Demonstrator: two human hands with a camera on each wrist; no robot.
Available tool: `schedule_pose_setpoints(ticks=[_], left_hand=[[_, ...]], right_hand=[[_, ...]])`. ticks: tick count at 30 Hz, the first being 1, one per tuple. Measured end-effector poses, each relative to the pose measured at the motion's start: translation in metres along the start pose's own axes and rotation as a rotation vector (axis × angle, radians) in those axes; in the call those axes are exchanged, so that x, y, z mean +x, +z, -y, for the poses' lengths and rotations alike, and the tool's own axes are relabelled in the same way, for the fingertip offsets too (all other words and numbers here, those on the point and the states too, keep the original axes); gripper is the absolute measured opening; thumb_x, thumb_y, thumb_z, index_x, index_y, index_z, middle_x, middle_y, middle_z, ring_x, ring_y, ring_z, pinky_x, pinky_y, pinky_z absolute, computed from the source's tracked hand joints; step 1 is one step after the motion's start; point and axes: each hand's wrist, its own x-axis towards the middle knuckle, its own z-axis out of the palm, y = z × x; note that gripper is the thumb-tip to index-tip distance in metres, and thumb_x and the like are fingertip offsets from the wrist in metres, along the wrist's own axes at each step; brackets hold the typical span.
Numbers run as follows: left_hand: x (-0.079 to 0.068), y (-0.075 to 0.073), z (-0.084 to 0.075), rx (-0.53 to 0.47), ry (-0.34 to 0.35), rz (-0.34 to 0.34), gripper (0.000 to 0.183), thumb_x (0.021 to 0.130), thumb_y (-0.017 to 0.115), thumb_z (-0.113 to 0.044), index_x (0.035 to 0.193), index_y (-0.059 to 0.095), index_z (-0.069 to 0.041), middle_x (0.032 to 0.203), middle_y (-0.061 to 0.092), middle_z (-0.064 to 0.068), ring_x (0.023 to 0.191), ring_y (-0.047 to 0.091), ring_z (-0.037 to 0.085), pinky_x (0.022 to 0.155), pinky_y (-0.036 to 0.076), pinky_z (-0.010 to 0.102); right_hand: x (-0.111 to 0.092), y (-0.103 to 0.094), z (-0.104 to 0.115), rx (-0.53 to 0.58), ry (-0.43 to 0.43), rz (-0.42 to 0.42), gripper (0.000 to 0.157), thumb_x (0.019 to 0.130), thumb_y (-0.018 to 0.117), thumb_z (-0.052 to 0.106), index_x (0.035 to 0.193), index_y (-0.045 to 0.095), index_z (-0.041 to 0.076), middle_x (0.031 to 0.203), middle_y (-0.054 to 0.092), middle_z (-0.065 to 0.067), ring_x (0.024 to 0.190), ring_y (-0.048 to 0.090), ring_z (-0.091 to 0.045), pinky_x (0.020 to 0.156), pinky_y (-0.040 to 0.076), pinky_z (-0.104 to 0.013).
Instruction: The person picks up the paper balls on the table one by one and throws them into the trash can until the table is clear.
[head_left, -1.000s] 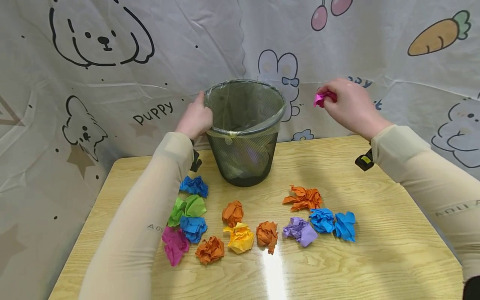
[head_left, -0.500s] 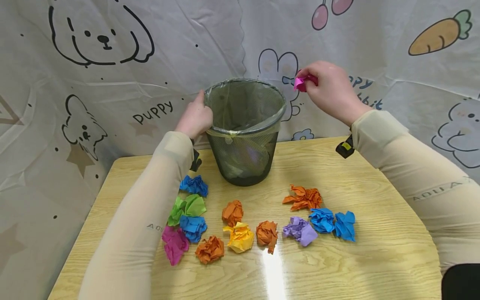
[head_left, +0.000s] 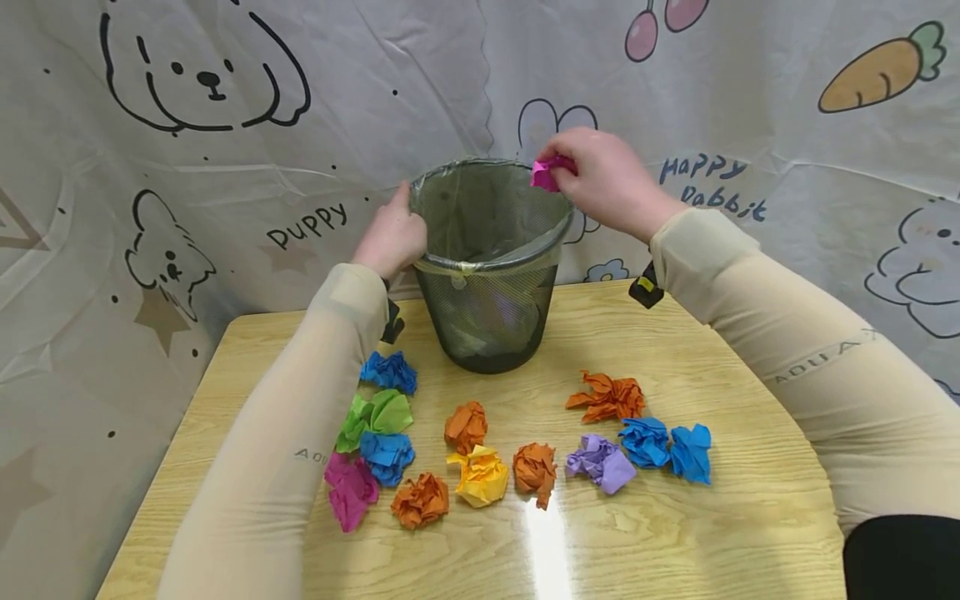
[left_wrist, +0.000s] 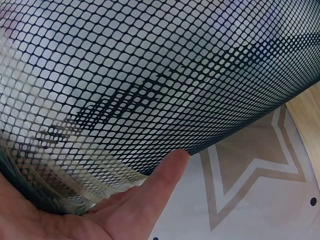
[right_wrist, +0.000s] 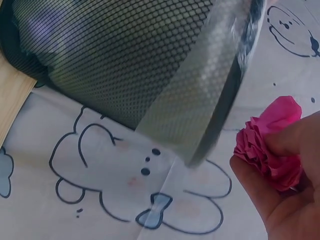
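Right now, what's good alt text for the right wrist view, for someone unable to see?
The right hand holds a crumpled pink paper ball in its fingers, near a dark mesh wastebasket with a clear plastic liner. Behind is a white backdrop printed with a cartoon rabbit.

Bright light filling scene. White glare streaking tabletop below and between left hand and right hand. Right wrist view softening, bin rim blurring.

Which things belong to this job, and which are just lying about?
Likely for the job:
pink crumpled paper, pinched by the right hand
mesh wastebasket, held by the left hand
crumpled papers on the table

Apparently just surroundings:
cartoon-print backdrop
black wrist devices
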Motion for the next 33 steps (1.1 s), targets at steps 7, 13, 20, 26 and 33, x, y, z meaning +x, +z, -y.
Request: schedule_pose_setpoints(ticks=[7, 13, 20, 26, 33], left_hand=[[0.0, 0.001, 0.001, -0.01, 0.0, 0.001, 0.07, 0.102, 0.02, -0.011, 0.165, -0.011, -0.022, 0.069, 0.056, 0.009, 0.042, 0.027, 0.012, 0.044, 0.038, 0.03], [0.0, -0.001, 0.0, -0.005, 0.003, 0.003, 0.071, 0.102, 0.019, -0.011, 0.164, -0.012, -0.021, 0.098, 0.071, 0.022, 0.041, 0.027, 0.011, 0.043, 0.037, 0.028], [0.002, 0.0, 0.001, -0.004, -0.005, 0.002, 0.071, 0.102, 0.02, -0.011, 0.165, -0.012, -0.021, 0.115, 0.07, 0.02, 0.041, 0.027, 0.011, 0.043, 0.036, 0.028], [0.004, 0.0, 0.001, 0.004, -0.011, 0.002, 0.071, 0.102, 0.019, -0.011, 0.164, -0.013, -0.022, 0.122, 0.069, 0.019, 0.042, 0.027, 0.011, 0.043, 0.036, 0.028], [0.004, 0.001, 0.0, 0.007, -0.009, 0.007, 0.071, 0.102, 0.019, -0.011, 0.165, -0.012, -0.021, 0.15, 0.051, 0.021, 0.042, 0.027, 0.011, 0.044, 0.037, 0.028]], right_hand=[[0.018, 0.012, 0.012, -0.044, -0.059, 0.106, 0.026, 0.099, 0.052, -0.001, 0.117, 0.072, 0.002, 0.115, 0.068, -0.012, 0.106, 0.061, -0.026, 0.096, 0.048, -0.042], [0.026, 0.02, 0.02, -0.065, -0.063, 0.186, 0.03, 0.097, 0.05, -0.003, 0.116, 0.072, 0.003, 0.115, 0.07, -0.011, 0.109, 0.062, -0.026, 0.098, 0.048, -0.042], [0.031, 0.031, 0.023, -0.057, -0.081, 0.261, 0.03, 0.095, 0.051, -0.004, 0.113, 0.074, 0.003, 0.108, 0.072, -0.008, 0.1, 0.063, -0.022, 0.09, 0.051, -0.038], [0.033, 0.034, 0.024, -0.068, -0.077, 0.287, 0.032, 0.094, 0.05, -0.003, 0.113, 0.074, 0.006, 0.106, 0.072, -0.006, 0.098, 0.063, -0.021, 0.089, 0.05, -0.038], [0.033, 0.036, 0.024, -0.087, -0.07, 0.308, 0.034, 0.094, 0.053, 0.0, 0.122, 0.072, 0.006, 0.116, 0.072, -0.008, 0.103, 0.063, -0.023, 0.093, 0.049, -0.041]])
